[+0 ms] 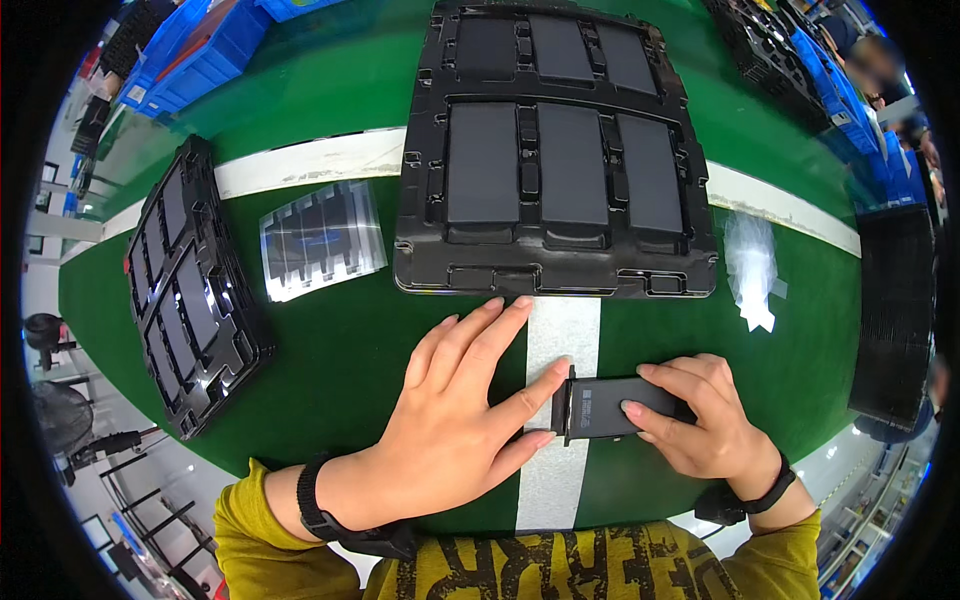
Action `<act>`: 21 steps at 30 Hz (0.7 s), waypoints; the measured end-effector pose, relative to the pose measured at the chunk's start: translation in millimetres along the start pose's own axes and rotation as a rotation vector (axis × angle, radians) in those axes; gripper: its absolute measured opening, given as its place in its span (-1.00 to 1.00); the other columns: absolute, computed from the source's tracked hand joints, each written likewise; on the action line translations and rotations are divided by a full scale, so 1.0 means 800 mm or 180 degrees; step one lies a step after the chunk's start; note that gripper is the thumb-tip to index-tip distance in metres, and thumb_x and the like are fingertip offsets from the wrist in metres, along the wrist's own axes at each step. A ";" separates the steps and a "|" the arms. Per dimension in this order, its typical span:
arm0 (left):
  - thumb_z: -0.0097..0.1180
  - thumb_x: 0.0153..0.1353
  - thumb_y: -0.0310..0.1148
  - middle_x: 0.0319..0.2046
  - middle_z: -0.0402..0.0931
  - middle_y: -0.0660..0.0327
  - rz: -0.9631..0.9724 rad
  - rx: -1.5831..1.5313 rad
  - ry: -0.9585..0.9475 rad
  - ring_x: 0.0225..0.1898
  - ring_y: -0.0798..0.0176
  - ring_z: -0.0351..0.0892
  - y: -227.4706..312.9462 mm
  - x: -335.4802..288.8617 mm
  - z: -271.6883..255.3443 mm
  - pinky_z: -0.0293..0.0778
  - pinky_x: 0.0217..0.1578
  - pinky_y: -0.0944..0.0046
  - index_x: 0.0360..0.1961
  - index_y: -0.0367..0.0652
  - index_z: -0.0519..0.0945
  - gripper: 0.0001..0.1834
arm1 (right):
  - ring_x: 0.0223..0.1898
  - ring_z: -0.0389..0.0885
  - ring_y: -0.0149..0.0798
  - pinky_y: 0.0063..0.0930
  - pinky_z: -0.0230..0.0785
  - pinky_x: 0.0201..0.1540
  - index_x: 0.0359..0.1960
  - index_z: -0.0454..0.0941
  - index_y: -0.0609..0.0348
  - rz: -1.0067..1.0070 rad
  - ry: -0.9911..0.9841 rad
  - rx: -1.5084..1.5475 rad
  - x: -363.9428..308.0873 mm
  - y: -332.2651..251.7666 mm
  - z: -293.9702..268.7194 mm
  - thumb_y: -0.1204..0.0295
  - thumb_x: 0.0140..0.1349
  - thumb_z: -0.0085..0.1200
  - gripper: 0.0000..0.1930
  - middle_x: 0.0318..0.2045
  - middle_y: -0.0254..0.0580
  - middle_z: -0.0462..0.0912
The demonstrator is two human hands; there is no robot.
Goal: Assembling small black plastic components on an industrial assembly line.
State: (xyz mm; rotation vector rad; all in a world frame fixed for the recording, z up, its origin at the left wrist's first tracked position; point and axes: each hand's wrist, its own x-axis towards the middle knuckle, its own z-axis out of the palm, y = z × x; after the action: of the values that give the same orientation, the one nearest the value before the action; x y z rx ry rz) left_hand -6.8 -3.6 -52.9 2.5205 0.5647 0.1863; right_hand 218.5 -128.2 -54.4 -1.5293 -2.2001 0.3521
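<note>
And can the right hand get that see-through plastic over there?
Probably yes: the right hand is near the see-through plastic, and nothing seems to block the green table between. But it holds the flat black piece, so it would likely have to let go first.

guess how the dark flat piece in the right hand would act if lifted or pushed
The dark flat piece is probably stiff: its long edges look straight, with no visible sag. Its smooth-looking face might make it somewhat slippery. Being flat and rectangular, it would likely slide rather than roll if pushed.
</note>
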 end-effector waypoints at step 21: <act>0.27 -0.15 -0.18 0.18 0.05 -0.15 -0.0044 0.0027 -0.0063 0.14 -0.17 0.10 0.000 0.002 -0.002 0.04 0.09 -0.04 0.00 0.05 0.50 -0.42 | -0.19 0.43 -0.20 -0.39 0.29 -0.19 -0.25 0.62 0.06 -0.0014 0.0019 -0.0067 -0.001 0.001 0.001 0.48 -0.20 0.22 -0.65 -0.16 -0.15 0.48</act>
State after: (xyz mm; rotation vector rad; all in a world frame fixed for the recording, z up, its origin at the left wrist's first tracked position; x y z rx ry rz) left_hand -5.4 -2.3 -51.4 2.5232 0.5761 0.1541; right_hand 218.7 -128.6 -55.7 -1.5345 -2.2090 0.3235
